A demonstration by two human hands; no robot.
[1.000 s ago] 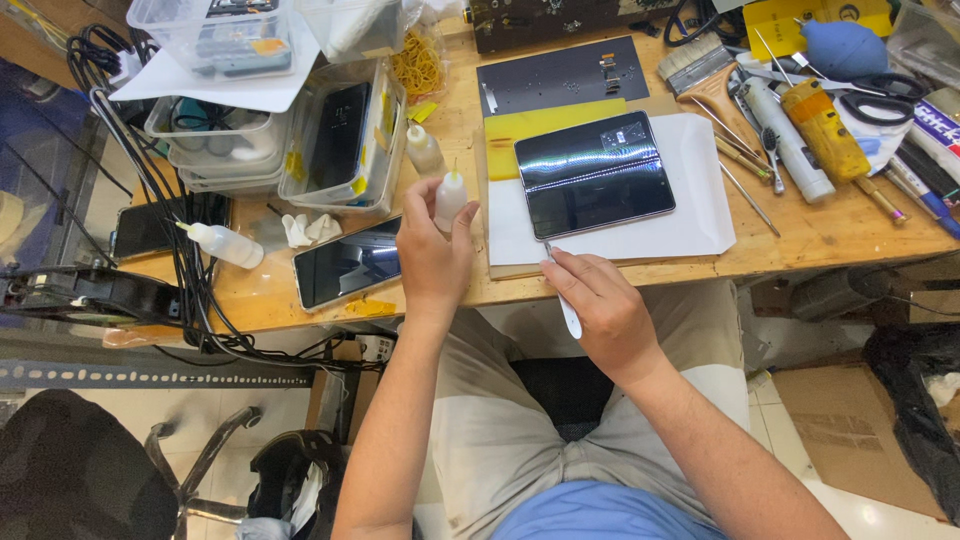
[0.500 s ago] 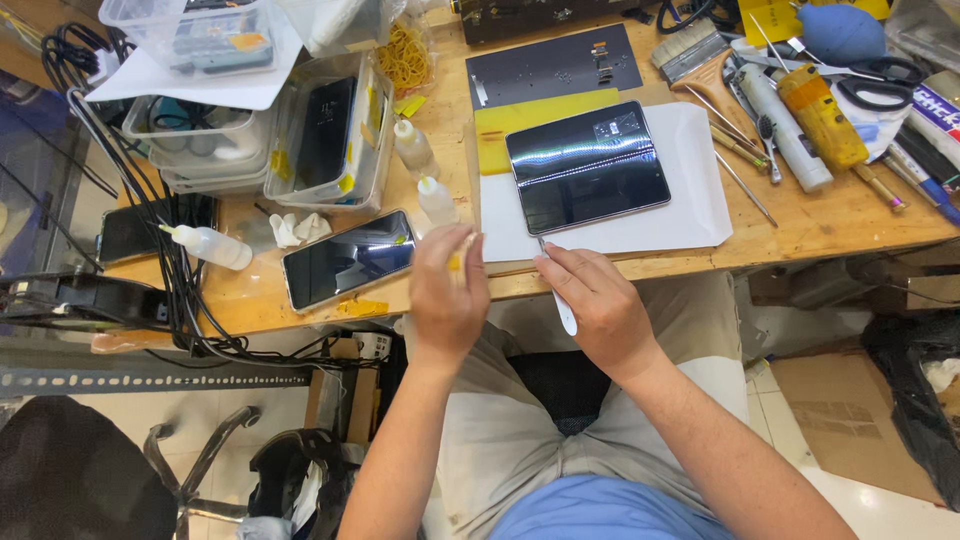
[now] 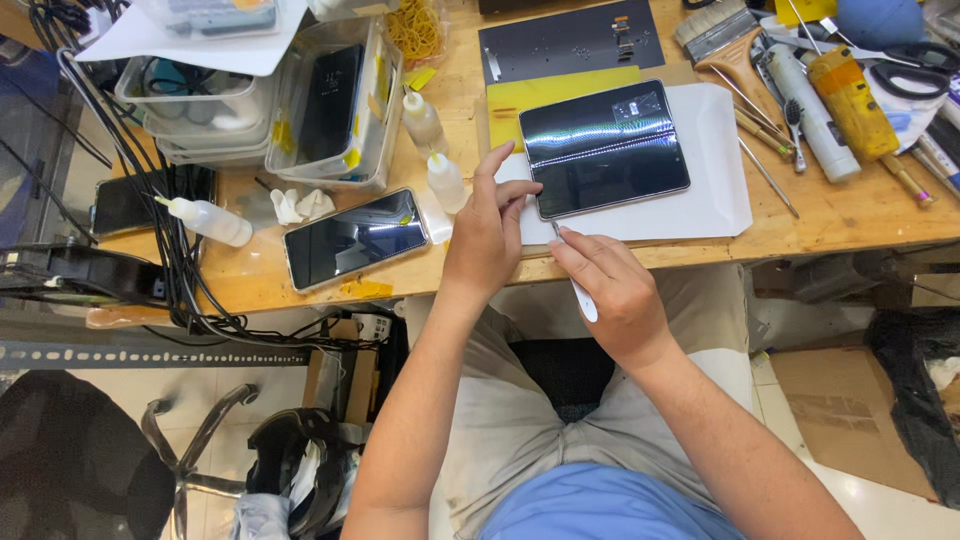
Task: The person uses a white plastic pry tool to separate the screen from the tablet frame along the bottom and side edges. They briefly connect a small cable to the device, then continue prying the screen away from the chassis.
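One tablet-like device (image 3: 604, 148) is lying on a white sheet (image 3: 715, 190) on the surface (image 3: 830, 215). The left hand (image 3: 487, 235), having set down the small bottle (image 3: 445, 181), is now pressing open fingers on its corner; the right hand (image 3: 610, 285) is gripping a white pry tool (image 3: 581, 297) at its edge. Three dropper bottles and two phones are lying leftward.

An electronics repair workshop. Shown by a cluttered wooden workbench (image 3: 820, 215) with opened phones (image 3: 355, 238), a brush (image 3: 725, 45), small solvent bottles (image 3: 445, 180), parts trays (image 3: 335, 110) and tangled cables (image 3: 150, 220)
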